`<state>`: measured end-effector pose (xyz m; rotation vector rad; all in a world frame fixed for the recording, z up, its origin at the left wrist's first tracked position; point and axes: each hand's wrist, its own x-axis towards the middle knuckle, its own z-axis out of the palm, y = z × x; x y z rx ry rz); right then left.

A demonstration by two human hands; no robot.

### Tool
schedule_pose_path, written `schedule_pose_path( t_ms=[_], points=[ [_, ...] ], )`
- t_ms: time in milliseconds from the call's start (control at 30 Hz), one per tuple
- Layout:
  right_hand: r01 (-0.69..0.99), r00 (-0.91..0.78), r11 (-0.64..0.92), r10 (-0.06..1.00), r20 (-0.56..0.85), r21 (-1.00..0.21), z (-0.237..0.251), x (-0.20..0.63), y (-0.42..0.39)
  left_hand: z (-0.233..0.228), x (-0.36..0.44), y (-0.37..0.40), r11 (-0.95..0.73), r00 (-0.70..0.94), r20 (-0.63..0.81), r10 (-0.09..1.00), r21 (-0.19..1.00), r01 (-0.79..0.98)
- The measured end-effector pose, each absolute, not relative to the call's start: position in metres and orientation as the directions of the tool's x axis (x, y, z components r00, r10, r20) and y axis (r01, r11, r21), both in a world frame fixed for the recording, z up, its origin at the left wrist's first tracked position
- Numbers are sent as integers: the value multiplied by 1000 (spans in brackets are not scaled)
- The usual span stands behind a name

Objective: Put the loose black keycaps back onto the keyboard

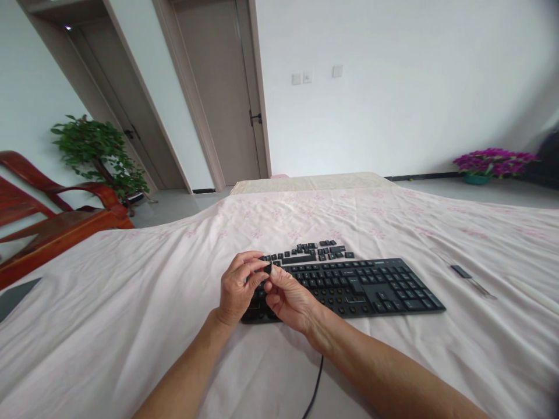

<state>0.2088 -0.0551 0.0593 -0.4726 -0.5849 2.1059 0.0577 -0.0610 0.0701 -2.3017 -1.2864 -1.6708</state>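
A small black keycap (268, 268) is pinched between my two hands, above the left part of a black keyboard (373, 291). My left hand (238, 285) has its fingers closed on one side of it. From the other side, my right hand (290, 297) closes thumb and fingers on the same piece. Lower rows of the keyboard lack caps, and bare switch mounts show there. Behind the keyboard lie several loose keycaps (336, 249) and a long space bar (299, 259). My hands hide the keyboard's left end.
A keycap puller (471, 280) with a black handle and wire loop lies right of the keyboard. The keyboard cable (315, 387) runs toward me over the pink patterned cloth (131, 326). A wooden chair (65, 215) stands at the left, with a dark flat object (20, 297) near the left edge.
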Motion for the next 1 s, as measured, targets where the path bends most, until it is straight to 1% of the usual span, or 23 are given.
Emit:
schedule_pose_path(
  t_ms=[67,133,200,267,333,400,467,500,533,600,700,767,867,1000],
  points=[
    [-655,-516,-516,839,-172,-552,62,208,-55,70,56,-60,-670,101,800,591,417,614],
    [-634,-489,-510,847,-209,-581,67,209,-53,69,53,-59,-686,117,804,583,409,602],
    [-596,-458,-475,863,-213,-647,74,214,-48,68,51,-58,-692,125,799,589,419,588],
    [-531,-393,-386,901,-185,-754,80,223,-41,65,49,-56,-667,117,771,626,452,592],
    [-407,-294,-233,949,-115,-883,86,237,-32,61,46,-53,-602,68,729,681,504,620],
    [-226,-220,-79,975,-28,-971,88,255,-24,54,41,-49,-494,-45,690,722,560,665],
    [-27,-209,34,977,39,-999,85,271,-19,46,35,-44,-373,-143,636,759,603,705],
    [84,-225,85,972,64,-993,82,278,-18,42,32,-42,-306,-177,595,784,618,725],
    [198,-250,141,964,90,-970,78,285,-18,39,29,-39,-237,-202,544,814,629,741],
    [388,-310,271,938,152,-881,70,293,-22,33,24,-36,-111,-225,421,879,639,761],
    [564,-397,440,887,238,-699,61,295,-32,29,22,-36,-17,-211,280,937,637,771],
    [625,-449,519,850,275,-583,59,293,-38,30,22,-37,8,-204,235,950,638,770],
    [657,-527,616,787,320,-434,60,289,-46,34,23,-39,37,-207,191,960,643,765],
    [655,-598,700,711,370,-286,59,286,-49,36,23,-39,46,-207,179,962,639,767]
  ],
)
